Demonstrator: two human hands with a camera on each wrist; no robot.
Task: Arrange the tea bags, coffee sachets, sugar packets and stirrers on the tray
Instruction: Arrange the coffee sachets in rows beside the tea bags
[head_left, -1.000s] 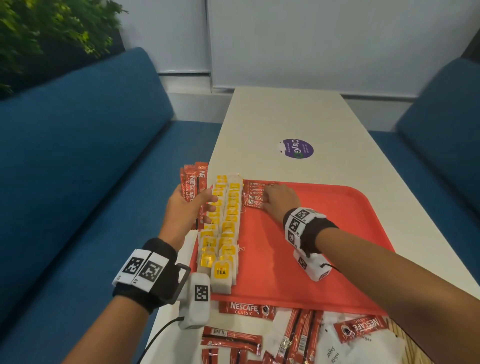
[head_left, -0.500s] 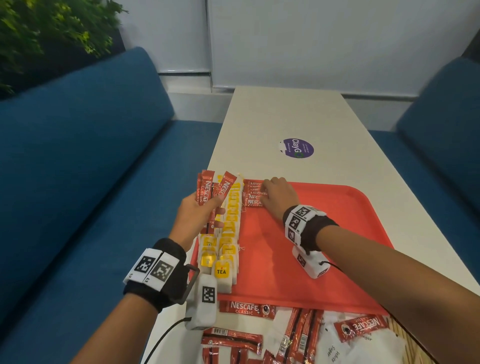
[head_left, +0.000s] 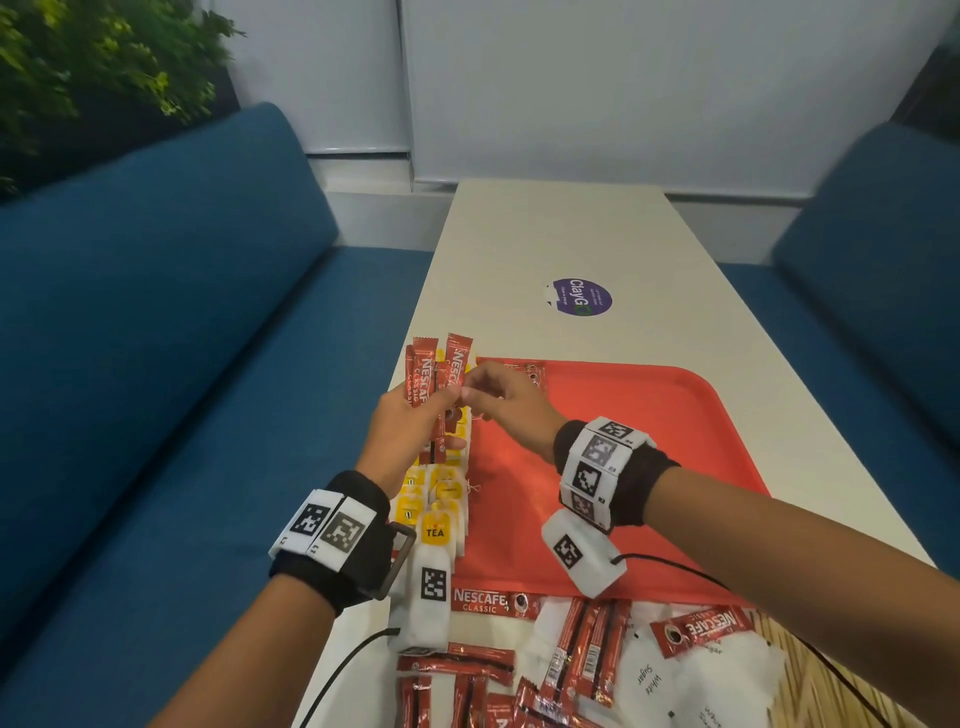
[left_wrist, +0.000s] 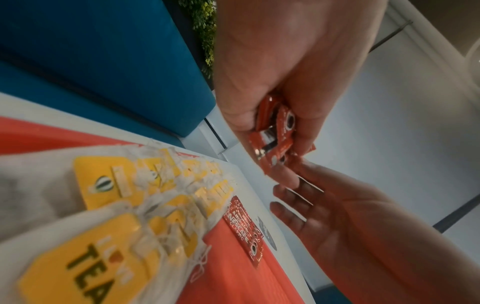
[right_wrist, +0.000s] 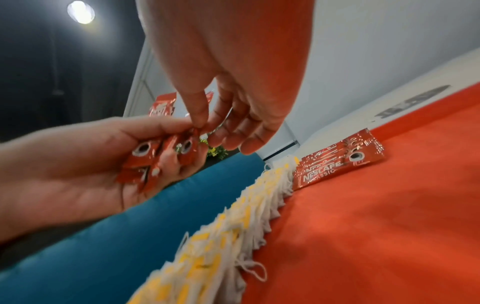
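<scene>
My left hand (head_left: 415, 415) grips a fanned bunch of red Nescafe coffee sachets (head_left: 434, 374), upright above the far end of the tea bag row. My right hand (head_left: 496, 397) has come against it, and its thumb and forefinger pinch the edge of one sachet (right_wrist: 193, 131) in that bunch. Yellow-tagged tea bags (head_left: 441, 499) lie in a long row along the left side of the red tray (head_left: 649, 467). A few coffee sachets (right_wrist: 337, 162) lie flat at the tray's far left corner, beside the row. No stirrers are in view.
Loose coffee sachets (head_left: 582, 649) and white sugar packets (head_left: 675, 680) lie in a heap on the white table (head_left: 545, 234) in front of the tray. One sachet (head_left: 491, 601) lies by the tray's near edge. Blue sofas flank the table.
My right hand lifted off the sachets lying on the tray and moved left to the bunch. My left hand carried the bunch to the right, over the tea bags.
</scene>
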